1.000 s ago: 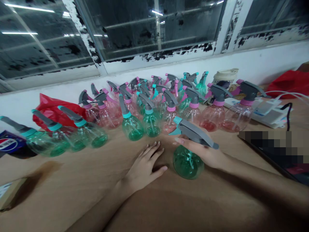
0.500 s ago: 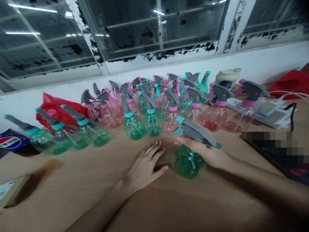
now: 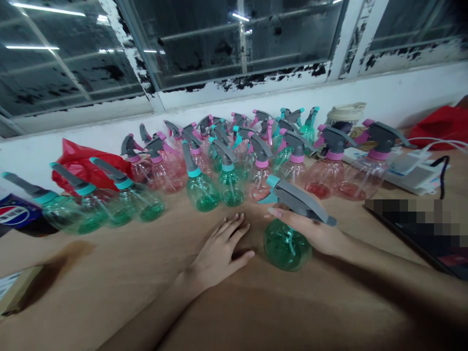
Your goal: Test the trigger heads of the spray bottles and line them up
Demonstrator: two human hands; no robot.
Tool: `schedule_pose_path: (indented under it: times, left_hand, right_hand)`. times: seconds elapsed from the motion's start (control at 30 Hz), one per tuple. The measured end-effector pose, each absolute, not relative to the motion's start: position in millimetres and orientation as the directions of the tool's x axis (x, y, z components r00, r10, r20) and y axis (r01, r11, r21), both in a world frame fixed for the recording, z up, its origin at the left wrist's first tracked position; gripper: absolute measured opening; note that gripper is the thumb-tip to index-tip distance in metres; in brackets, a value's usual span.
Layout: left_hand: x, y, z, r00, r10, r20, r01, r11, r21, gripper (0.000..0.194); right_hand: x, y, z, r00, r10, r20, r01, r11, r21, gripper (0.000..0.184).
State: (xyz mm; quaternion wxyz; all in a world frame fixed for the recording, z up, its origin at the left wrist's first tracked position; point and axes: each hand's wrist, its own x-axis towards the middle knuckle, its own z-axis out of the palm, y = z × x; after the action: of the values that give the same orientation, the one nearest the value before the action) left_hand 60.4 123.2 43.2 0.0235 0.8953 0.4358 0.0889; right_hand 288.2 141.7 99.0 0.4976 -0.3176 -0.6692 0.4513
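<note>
My right hand [image 3: 314,229] is wrapped round the neck of a green spray bottle [image 3: 287,246] with a grey and turquoise trigger head. Its nozzle points away to the left, and part of the neck is hidden by my fingers. Flat on the wooden table [image 3: 146,273] lies my left hand [image 3: 219,253], fingers spread, left of that bottle and not touching it. Just beyond my fingertips stand two more green spray bottles [image 3: 203,192]. Pink spray bottles [image 3: 323,178] with grey and pink heads are lined up behind my right hand.
Several more spray bottles crowd toward the wall. Green ones [image 3: 151,204] stand at left before a red plastic bag [image 3: 87,163], beside a Pepsi bottle [image 3: 18,214]. A power strip [image 3: 413,170] with cables and a dark tablet-like device [image 3: 405,234] lie right. A small box [image 3: 22,287] sits front left.
Almost nothing differs; the view has shifted very slightly. Both hands and the held spray bottle keep their places.
</note>
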Motion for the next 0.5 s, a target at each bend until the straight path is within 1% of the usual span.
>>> schedule_pose_path:
  times: [0.2,0.33,0.5]
  left_hand:
    - [61.1,122.9,44.4,0.595,0.793,0.131,0.784,-0.609,0.123,0.059]
    - [61.0,123.4,44.3,0.602,0.788,0.127,0.782,-0.614,0.102,0.060]
    - [60.6,123.5,43.8,0.599,0.791,0.122,0.786,-0.611,0.100,0.060]
  right_hand:
    - [289.5,141.8,98.1,-0.297,0.870,0.393,0.105,0.439,-0.892,0.020]
    - [290.1,142.3,96.5,-0.299,0.856,0.422,0.094,0.466,-0.880,0.021]
    - [290.4,142.6,97.0,-0.305,0.868,0.392,0.087,0.435,-0.896,0.025]
